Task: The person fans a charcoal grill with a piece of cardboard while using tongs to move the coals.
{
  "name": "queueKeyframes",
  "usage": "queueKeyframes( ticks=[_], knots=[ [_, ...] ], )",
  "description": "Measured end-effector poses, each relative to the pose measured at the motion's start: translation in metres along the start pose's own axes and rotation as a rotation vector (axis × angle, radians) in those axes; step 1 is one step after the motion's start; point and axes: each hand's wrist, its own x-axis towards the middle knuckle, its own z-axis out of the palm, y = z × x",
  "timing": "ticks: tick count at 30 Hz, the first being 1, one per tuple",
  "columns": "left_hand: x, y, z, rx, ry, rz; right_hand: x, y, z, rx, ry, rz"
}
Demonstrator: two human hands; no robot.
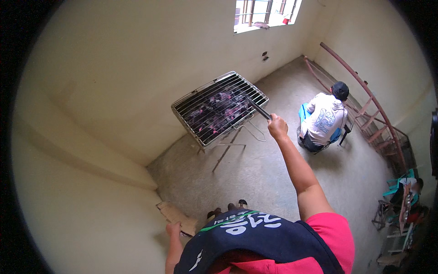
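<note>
A rectangular charcoal grill (205, 145) on thin metal legs stands near the wall, with a wire grate (219, 106) over dark coals, several of them glowing. My right hand (278, 127) is closed around the end of a dark long-handled tool, likely tongs (260, 109); its far tip reaches the right part of the grate. A wire handle (255, 132) sticks out from the grill's near side. Low at my left side, my left hand (174, 228) is curled on a piece of brown cardboard (181, 219), partly hidden by my dark apron.
A person (325, 118) in a light hoodie and cap sits low to the right, facing away. Reddish metal frames (373, 96) lean on the right wall. At far right another person (407, 186) is beside chairs and a board. A barred window (263, 13) is above.
</note>
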Motion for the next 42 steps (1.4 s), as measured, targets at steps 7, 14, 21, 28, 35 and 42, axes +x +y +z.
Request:
queueKeyframes(
  ticks=[7, 14, 21, 28, 35, 42],
  knots=[
    [0.006, -0.014, 0.004, 0.041, 0.057, -0.002, 0.046, 0.009, -0.003, -0.066, -0.017, 0.067],
    [-0.018, -0.033, 0.002, -0.012, 0.001, -0.063, 0.028, -0.005, -0.033, -0.037, -0.052, -0.178],
    [-0.013, -0.063, -0.002, 0.072, -0.008, -0.015, -0.008, -0.077, -0.020, -0.056, -0.100, -0.466],
    [-0.043, 0.013, -0.023, -0.012, 0.003, 0.076, -0.009, -0.076, -0.017, 0.106, -0.026, -0.465],
    [-0.049, 0.120, -0.002, -0.003, -0.309, 0.645, -0.046, 0.035, -0.028, 0.459, 0.082, -0.108],
    [-0.125, 0.337, 0.093, 0.258, -0.459, 1.566, -0.084, 0.159, -0.041, 0.649, 0.136, 0.149]
  ],
)
